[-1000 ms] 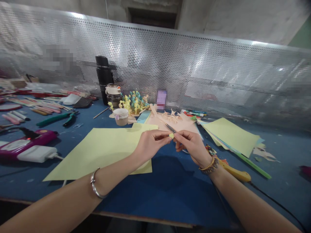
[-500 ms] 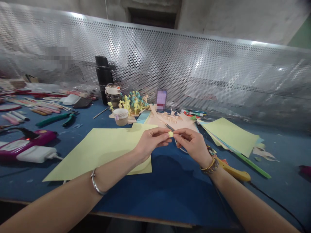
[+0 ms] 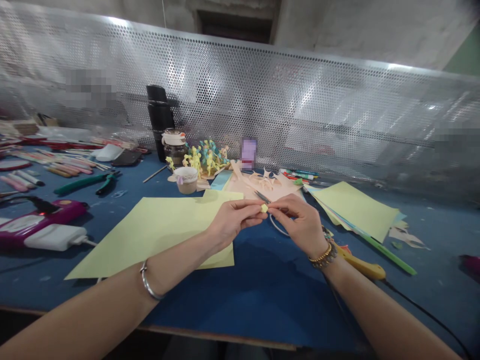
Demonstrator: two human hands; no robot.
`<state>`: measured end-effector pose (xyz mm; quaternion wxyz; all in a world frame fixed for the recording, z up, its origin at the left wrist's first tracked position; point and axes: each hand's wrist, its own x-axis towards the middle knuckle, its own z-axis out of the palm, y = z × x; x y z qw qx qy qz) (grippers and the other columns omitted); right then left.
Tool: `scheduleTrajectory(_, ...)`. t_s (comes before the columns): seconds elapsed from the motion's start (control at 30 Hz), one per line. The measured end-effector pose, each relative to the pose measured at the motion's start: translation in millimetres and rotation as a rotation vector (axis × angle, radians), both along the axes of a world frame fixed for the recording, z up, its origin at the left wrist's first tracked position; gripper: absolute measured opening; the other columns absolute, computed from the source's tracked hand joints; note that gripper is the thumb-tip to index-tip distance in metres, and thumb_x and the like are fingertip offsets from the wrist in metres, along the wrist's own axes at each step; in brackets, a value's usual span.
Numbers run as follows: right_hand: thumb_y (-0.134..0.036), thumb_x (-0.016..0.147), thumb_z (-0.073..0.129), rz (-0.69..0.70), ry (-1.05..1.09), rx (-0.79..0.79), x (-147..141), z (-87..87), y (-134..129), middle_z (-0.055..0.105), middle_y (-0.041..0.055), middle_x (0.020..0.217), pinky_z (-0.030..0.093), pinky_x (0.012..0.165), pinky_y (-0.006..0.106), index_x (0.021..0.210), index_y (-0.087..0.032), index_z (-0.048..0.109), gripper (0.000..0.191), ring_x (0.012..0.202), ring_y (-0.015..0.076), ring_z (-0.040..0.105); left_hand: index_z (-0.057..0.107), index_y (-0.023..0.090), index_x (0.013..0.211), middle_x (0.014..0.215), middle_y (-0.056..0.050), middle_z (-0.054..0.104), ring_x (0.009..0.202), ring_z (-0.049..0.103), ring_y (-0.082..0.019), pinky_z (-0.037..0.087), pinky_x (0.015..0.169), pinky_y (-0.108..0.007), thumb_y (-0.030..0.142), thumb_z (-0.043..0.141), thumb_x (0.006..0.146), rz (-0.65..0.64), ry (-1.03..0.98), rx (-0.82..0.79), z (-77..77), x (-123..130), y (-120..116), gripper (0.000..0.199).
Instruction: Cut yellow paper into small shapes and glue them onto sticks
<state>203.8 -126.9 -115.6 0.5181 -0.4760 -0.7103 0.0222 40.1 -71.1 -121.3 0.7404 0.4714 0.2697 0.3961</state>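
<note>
Between my two hands is a small yellow piece (image 3: 264, 208), likely paper, too small to make out its exact shape. My left hand (image 3: 236, 220) pinches it from the left between thumb and fingertips. From the other side, the thumb and fingers of my right hand (image 3: 298, 220) close on it too. Just behind the fingertips lie scissors (image 3: 261, 195), their blades pointing away and one pale handle loop showing. Below my left hand, a large yellow paper sheet (image 3: 150, 230) lies on the blue table (image 3: 255, 295).
Yellow and blue sheets (image 3: 356, 207) lie at right, near a green knife-like tool (image 3: 392, 255) and a yellow corded tool (image 3: 360, 265). Small yellow and blue figures (image 3: 200, 160) stand behind a cup (image 3: 186, 181). A purple power strip (image 3: 56, 212) and pliers (image 3: 84, 183) are at left.
The fingers of my right hand have shifted slightly around the yellow piece, which is turned a little. Both hands stay in nearly the same place.
</note>
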Motion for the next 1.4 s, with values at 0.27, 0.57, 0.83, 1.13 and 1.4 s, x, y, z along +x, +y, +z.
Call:
scheduleTrajectory(0.27, -0.026, 0.082, 0.061, -0.024, -0.058, 0.022, -1.2, -0.6, -1.2, 0.066, 0.0033, 0.079, 0.048, 0.058, 0.028, 0.081, -0.024, 0.071, 0.010, 0.068, 0.0152, 0.060, 0.073, 0.016, 0.087, 0.078, -0.004, 0.073, 0.071, 0.068, -0.012, 0.055, 0.076, -0.024, 0.018, 0.073, 0.072, -0.009, 0.042, -0.003, -2.4, -0.3, 1.6, 0.016)
scheduleTrajectory(0.57, -0.025, 0.083, 0.059, -0.002, -0.102, 0.037, 0.3, -2.5, -0.7, 0.064, 0.0034, 0.080, 0.049, 0.061, 0.028, 0.082, -0.023, 0.069, 0.010, 0.070, 0.0153, 0.060, 0.073, 0.014, 0.084, 0.075, -0.004, 0.073, 0.069, 0.068, -0.012, 0.055, 0.075, -0.024, 0.014, 0.071, 0.073, -0.019, 0.042, -0.018, -1.5, -0.3, 1.0, 0.011)
scheduleTrajectory(0.83, -0.025, 0.085, 0.057, -0.002, -0.148, 0.031, -0.1, -2.4, 0.0, 0.062, 0.0034, 0.080, 0.048, 0.061, 0.027, 0.082, -0.021, 0.065, 0.010, 0.071, 0.0149, 0.059, 0.073, 0.013, 0.082, 0.072, -0.004, 0.072, 0.066, 0.068, -0.011, 0.055, 0.071, -0.022, 0.011, 0.069, 0.074, -0.026, 0.040, -0.043, 2.8, -0.1, -1.2, 0.009)
scheduleTrajectory(1.13, -0.019, 0.086, 0.055, -0.020, -0.179, 0.073, -1.9, -2.0, -1.0, 0.060, 0.0025, 0.078, 0.046, 0.061, 0.026, 0.080, -0.019, 0.063, 0.009, 0.069, 0.0131, 0.056, 0.073, 0.012, 0.085, 0.074, -0.005, 0.072, 0.068, 0.068, -0.011, 0.055, 0.074, -0.023, 0.012, 0.070, 0.074, -0.034, 0.041, -0.052, 3.8, 0.3, -2.6, 0.012)
scheduleTrajectory(1.4, -0.017, 0.085, 0.057, -0.021, -0.159, 0.138, -0.7, -3.9, 1.1, 0.061, 0.0024, 0.077, 0.047, 0.060, 0.026, 0.081, -0.019, 0.064, 0.008, 0.068, 0.0131, 0.058, 0.072, 0.013, 0.091, 0.081, -0.005, 0.072, 0.071, 0.068, -0.012, 0.054, 0.072, -0.023, 0.007, 0.067, 0.075, -0.039, 0.006, -0.044, 4.8, -0.5, -4.4, 0.017)
